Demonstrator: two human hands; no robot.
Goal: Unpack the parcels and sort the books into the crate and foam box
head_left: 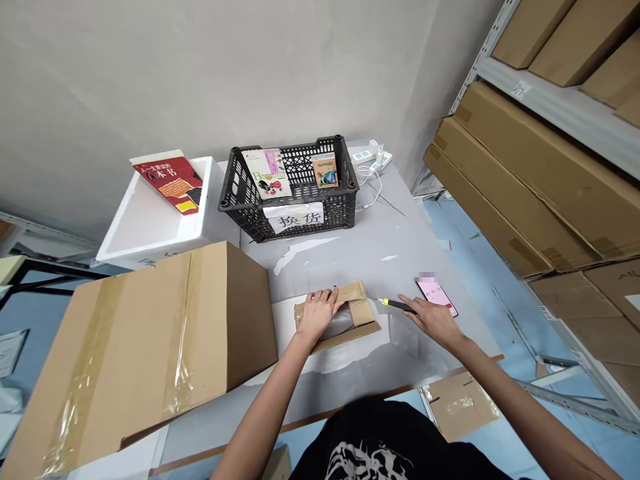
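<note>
A small cardboard box [361,312] lies on the grey table with its top partly open, and greyish wrapping shows inside. My left hand [319,315] grips its upper left part, fingers curled over a flap. To the right of the box, my right hand [431,321] is closed around a black and yellow utility knife [397,305]. The blade end points left toward the box's right end, close to it; whether they touch I cannot tell. Just beyond my right hand lies a phone [437,293] with a pink screen.
On the left stands a large taped carton [150,340]. Behind are a white foam box [145,217] with a red book [173,181] on it, and a black crate [300,200] holding books. A power strip [367,157] sits at the back. Shelves with cartons [520,173] line the right.
</note>
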